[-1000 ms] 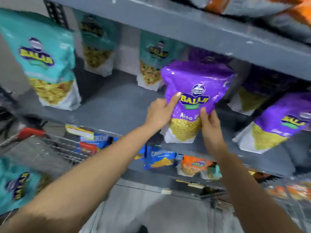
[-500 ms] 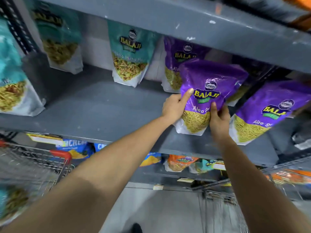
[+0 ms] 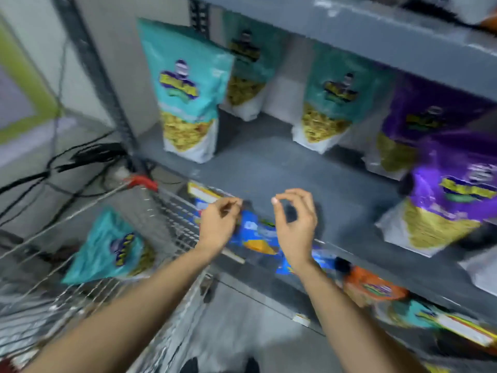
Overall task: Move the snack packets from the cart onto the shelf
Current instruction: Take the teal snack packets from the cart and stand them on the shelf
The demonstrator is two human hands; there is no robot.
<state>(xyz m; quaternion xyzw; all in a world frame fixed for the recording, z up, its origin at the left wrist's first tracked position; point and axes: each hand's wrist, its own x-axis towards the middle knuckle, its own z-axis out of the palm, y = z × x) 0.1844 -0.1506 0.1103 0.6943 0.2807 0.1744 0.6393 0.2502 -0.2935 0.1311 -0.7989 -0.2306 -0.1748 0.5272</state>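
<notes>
A teal snack packet [image 3: 110, 247] lies in the wire cart [image 3: 172, 211] at the lower left. The grey shelf [image 3: 269, 173] holds upright teal packets [image 3: 185, 90] at the left and middle, and purple packets [image 3: 446, 200] at the right. My left hand [image 3: 219, 224] and my right hand [image 3: 294, 224] hover empty in front of the shelf's front edge, fingers loosely curled and apart. Both hands are to the right of the cart and hold nothing. The view is motion-blurred.
A lower shelf carries blue packets [image 3: 258, 235] and an orange packet [image 3: 373, 289]. Black cables [image 3: 67, 168] hang by the wall at the left. A shelf upright [image 3: 91, 76] stands beside the cart's red handle [image 3: 142, 181]. Grey floor lies below.
Both hands have let go of the purple packet, which now stands on the shelf at the right. The hands have drawn back and left toward the cart, and the view has swung left.
</notes>
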